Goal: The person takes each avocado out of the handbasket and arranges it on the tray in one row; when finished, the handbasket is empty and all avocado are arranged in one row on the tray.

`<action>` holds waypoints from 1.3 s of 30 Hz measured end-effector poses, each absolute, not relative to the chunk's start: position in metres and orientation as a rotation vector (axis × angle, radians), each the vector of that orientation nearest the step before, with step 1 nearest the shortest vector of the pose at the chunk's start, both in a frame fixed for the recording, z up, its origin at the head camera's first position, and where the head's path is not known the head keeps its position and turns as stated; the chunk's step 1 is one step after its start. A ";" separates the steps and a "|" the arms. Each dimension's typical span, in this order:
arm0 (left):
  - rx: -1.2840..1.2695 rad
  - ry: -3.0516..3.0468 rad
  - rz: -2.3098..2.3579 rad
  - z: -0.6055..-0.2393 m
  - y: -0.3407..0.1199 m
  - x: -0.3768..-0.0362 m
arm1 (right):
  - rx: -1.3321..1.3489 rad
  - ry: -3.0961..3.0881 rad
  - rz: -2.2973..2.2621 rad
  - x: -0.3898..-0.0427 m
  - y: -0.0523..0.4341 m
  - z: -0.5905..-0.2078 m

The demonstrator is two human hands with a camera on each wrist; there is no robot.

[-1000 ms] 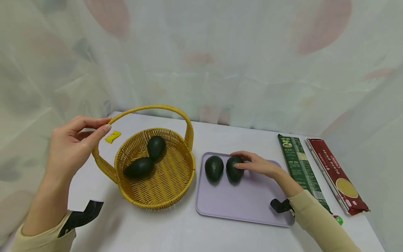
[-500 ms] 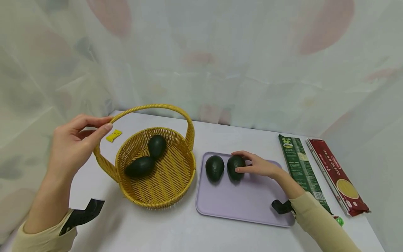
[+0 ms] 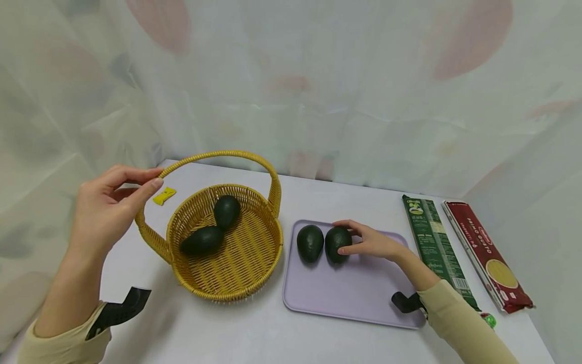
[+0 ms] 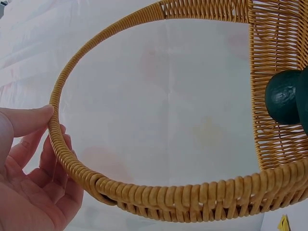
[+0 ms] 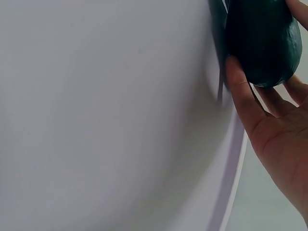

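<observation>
My left hand (image 3: 106, 205) pinches the woven handle (image 4: 60, 139) of a yellow wicker basket (image 3: 241, 273) between thumb and fingers, high on its left side. Inside the basket lie two dark green avocados, one at the back (image 3: 226, 212) and one at the left (image 3: 202, 241). On a lilac tray (image 3: 336, 298) sit two more, side by side near its left back corner. My right hand (image 3: 368, 241) holds the right-hand avocado (image 5: 264, 43) with thumb and fingers around it. The left-hand avocado (image 3: 310, 243) lies close beside it, untouched by my fingers.
Right of the tray lie a green spaghetti packet (image 3: 434, 247) and a red spaghetti packet (image 3: 486, 255). A small yellow wrapped item (image 3: 164, 196) lies behind the basket's left side. A small green and red item (image 3: 488, 319) shows by my right sleeve. A pale curtain (image 3: 318, 101) hangs behind the table.
My right hand and the avocado it holds have shifted slightly left, narrowing the gap to the other avocado on the tray. The left hand and basket stay put.
</observation>
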State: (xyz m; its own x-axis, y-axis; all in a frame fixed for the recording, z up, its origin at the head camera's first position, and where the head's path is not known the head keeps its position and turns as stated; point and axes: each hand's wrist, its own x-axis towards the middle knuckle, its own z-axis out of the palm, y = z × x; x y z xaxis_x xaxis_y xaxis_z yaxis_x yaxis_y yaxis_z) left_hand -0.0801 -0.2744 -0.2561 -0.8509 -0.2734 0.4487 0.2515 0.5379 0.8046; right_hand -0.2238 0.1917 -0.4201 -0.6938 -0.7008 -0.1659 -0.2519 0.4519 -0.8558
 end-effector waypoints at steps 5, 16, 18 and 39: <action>0.023 -2.247 -1.292 -0.256 -0.275 -0.080 | -0.825 2.200 -1.182 -0.223 0.191 -0.419; 0.012 -2.239 -1.287 -0.256 -0.275 -0.080 | -0.871 2.248 -1.117 -0.219 0.187 -0.415; 0.009 -2.238 -1.287 -0.256 -0.275 -0.080 | -0.880 2.263 -1.104 -0.219 0.186 -0.414; 0.023 -2.251 -1.301 -0.255 -0.275 -0.079 | -1.018 2.300 -1.125 -0.221 0.181 -0.405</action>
